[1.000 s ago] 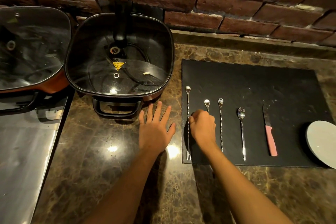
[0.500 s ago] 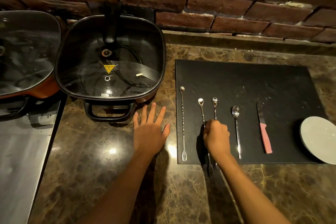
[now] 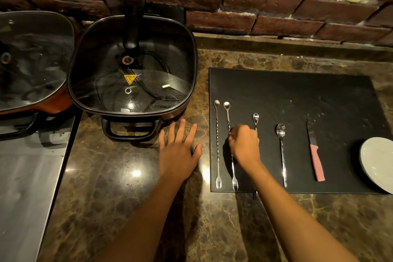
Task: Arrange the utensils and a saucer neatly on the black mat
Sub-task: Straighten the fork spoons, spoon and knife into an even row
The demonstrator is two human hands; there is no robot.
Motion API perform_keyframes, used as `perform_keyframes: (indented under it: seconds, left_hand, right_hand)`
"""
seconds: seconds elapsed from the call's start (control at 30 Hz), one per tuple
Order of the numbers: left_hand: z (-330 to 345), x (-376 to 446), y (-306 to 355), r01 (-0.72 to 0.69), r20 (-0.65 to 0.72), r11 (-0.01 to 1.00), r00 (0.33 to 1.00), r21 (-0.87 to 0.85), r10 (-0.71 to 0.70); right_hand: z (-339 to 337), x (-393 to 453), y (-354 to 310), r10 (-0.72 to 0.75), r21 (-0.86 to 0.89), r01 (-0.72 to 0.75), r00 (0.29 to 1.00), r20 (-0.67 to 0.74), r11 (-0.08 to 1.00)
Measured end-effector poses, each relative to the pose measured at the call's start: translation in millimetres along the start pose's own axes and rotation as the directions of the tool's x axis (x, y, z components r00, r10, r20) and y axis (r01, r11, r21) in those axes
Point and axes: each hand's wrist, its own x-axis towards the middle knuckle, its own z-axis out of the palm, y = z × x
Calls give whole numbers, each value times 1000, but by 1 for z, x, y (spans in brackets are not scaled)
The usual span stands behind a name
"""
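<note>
A black mat point(image 3: 297, 95) lies on the brown marble counter. Along its left side are three long twisted bar spoons with fork ends. The first bar spoon point(image 3: 217, 144) lies straight at the left edge. My right hand point(image 3: 244, 147) is closed on the second bar spoon point(image 3: 228, 117), close beside the first. The third bar spoon point(image 3: 255, 118) runs under my hand, its fork end past the mat's front edge. Further right lie a steel spoon point(image 3: 281, 151) and a pink-handled knife point(image 3: 316, 161). A white saucer point(image 3: 378, 161) overhangs the mat's right edge. My left hand point(image 3: 178, 151) rests flat on the counter.
A black electric pot with a glass lid point(image 3: 131, 66) stands left of the mat, its handle near my left fingertips. A second lidded pot point(image 3: 32, 59) sits at the far left, above a steel surface point(image 3: 25, 187). A brick wall runs behind.
My right hand has shifted the second bar spoon left and away from me, close beside the first. The gap to the third has widened. My left hand stays flat.
</note>
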Motion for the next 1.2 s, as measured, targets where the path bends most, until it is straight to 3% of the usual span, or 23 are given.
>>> perform_keyframes:
  seconds: [0.73, 0.9, 1.0, 1.2]
  left_hand:
    - [3, 1, -1, 2, 6, 1000, 1000, 16, -2]
    - [4, 1, -2, -1, -6, 1000, 1000, 17, 1]
    - [4, 1, -2, -1, -12, 1000, 1000, 5, 1]
    - [3, 1, -2, -11, -26, 1000, 1000, 20, 11]
  right_hand:
    - [6, -1, 7, -31, 37, 33, 998, -56, 999]
    - [-2, -3, 18, 55, 137, -37, 989, -134, 990]
    - [-12, -8, 42, 102, 109, -81, 972, -210, 991]
    - [-17, -29, 70, 174, 17, -173, 976, -131, 985]
